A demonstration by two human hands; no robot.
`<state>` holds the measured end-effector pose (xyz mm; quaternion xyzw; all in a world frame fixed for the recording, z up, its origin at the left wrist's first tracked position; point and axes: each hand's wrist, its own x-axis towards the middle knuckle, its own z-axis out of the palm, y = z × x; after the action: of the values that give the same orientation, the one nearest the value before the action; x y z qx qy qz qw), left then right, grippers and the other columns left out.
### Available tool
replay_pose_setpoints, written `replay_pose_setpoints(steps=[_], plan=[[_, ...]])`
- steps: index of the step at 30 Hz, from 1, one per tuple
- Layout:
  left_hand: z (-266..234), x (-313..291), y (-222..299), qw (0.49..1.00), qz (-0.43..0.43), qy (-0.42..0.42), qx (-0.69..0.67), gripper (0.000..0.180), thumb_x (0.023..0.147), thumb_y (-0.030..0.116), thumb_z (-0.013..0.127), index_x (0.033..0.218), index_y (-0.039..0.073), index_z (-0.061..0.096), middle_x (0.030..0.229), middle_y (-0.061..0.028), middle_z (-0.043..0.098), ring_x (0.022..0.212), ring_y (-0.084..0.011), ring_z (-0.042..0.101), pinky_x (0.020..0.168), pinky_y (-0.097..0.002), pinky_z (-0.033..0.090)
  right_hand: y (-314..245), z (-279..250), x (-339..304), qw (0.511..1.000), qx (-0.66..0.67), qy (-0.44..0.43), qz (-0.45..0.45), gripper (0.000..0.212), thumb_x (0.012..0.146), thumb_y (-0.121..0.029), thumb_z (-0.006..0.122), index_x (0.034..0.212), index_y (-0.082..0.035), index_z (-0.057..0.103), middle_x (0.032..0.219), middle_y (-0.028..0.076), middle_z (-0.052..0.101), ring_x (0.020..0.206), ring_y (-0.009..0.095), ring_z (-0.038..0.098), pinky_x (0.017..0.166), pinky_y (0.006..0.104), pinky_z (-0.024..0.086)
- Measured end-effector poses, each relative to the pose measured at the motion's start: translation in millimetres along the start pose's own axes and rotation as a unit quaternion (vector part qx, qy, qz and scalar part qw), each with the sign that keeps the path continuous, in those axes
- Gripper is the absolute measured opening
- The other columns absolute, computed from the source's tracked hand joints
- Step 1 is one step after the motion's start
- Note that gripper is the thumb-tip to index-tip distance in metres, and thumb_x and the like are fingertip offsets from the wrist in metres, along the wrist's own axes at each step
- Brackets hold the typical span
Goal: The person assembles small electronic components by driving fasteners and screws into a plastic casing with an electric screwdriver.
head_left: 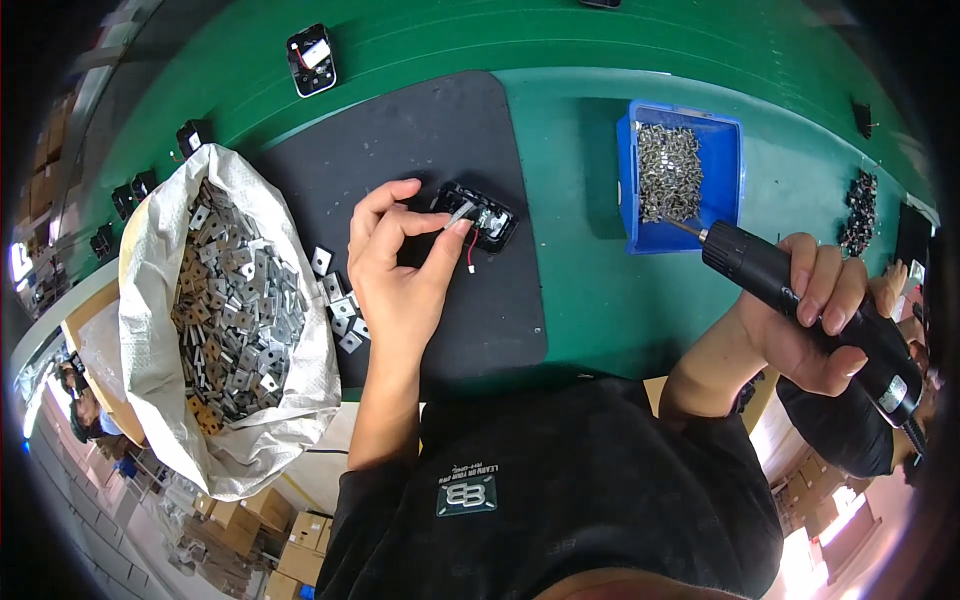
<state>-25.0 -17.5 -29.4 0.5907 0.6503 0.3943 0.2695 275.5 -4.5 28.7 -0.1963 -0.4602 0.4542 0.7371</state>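
seating a metal plate point(461, 213) seems the step: left hand point(400, 255) pinches it at the black housing point(500, 238), mid-frame; right hand point(785, 335) wraps the driver point(762, 268), tip by screws point(668, 175) right of centre; next likely needs steady alignment.

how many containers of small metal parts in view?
2: a white sack of metal plates at the left of the black mat, and a blue bin of screws to its right. Others may be hidden near the picture's dark edges.
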Motion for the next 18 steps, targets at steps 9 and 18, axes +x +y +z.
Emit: replay_pose_setpoints(steps=[9, 18], plan=[[3, -5, 5, 0.998, 0.026, 0.004, 0.057, 0.018, 0.065, 0.007, 0.083, 0.078, 0.008, 0.07, 0.112, -0.0075, 0.063, 0.09, -0.0206, 0.058, 0.084, -0.0317, 0.042, 5, 1, 4, 0.999, 0.026, -0.02, -0.012, 0.048, 0.082, -0.03, 0.071, 0.12, -0.015, 0.048, 0.081, -0.003, 0.054, 0.066, 0.009, 0.051, 0.067, 0.0261, 0.037], [9, -8, -3, 0.999, -0.018, 0.034, 0.021, 0.021, 0.071, 0.003, 0.078, 0.088, 0.005, 0.065, 0.101, -0.0109, 0.067, 0.093, -0.0231, 0.063, 0.084, -0.0327, 0.044, 7, 2, 4, 0.999, 0.027, 0.039, 0.009, 0.045, 0.071, -0.028, 0.075, 0.11, -0.016, 0.056, 0.075, -0.008, 0.055, 0.061, 0.006, 0.049, 0.068, 0.0233, 0.038]])
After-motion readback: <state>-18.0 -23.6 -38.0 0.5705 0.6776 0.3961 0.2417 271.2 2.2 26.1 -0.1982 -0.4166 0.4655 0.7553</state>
